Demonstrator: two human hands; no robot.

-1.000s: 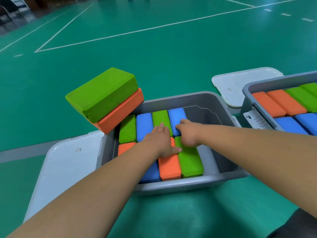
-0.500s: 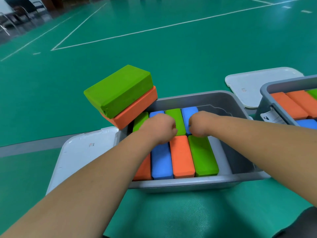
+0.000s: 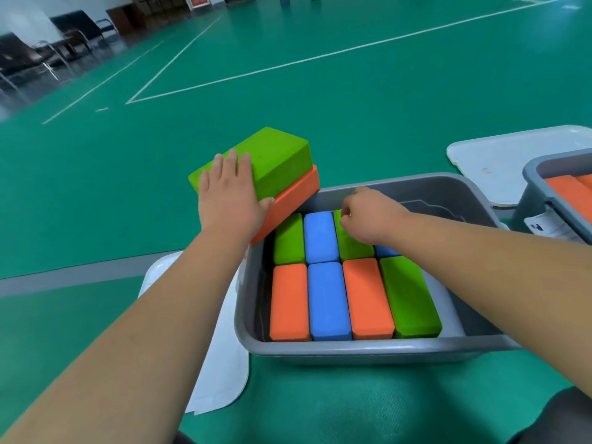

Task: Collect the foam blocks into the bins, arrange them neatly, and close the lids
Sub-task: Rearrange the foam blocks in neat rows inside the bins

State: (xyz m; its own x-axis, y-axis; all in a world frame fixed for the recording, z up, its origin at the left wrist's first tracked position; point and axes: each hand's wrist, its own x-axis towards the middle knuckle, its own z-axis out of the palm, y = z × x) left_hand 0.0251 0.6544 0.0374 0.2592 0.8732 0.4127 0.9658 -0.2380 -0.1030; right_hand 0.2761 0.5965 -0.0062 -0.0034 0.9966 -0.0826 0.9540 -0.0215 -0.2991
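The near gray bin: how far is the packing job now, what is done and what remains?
Done: eight blocks stand packed in two rows inside the near gray bin. In hand: the left hand lies on the green block stacked on the orange block at the bin's corner; the right hand hovers curled over the back row. Left: those two blocks, then the white lid beside the bin.

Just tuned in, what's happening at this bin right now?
A person is packing foam blocks into a grey bin. The left hand lies flat on a green block stacked on an orange block at the bin's far left corner. The right hand is curled over the back row inside. Both lids are off.
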